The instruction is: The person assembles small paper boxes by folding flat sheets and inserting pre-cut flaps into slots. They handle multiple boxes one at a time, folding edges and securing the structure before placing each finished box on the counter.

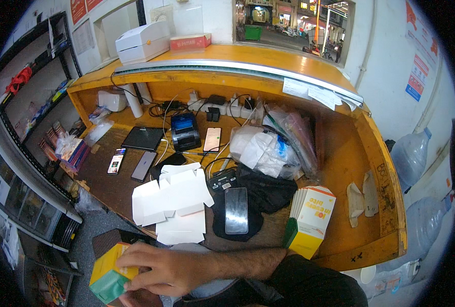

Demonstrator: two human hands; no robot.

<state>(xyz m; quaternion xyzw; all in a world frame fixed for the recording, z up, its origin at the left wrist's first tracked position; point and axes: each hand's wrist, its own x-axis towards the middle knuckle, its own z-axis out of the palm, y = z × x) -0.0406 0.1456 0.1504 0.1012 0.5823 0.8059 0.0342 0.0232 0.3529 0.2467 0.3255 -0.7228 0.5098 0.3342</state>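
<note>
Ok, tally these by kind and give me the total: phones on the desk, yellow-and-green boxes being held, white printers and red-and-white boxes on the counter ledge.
Phones: 4
Held yellow-and-green box: 1
White printer: 1
Red-and-white box: 1
Total: 7

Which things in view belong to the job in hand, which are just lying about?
Likely part of the job:
yellow-and-green box, in right hand
white unfolded cardboard
yellow-and-white cartons

Apparently just lying about:
phone on black fabric
plastic bag
</note>
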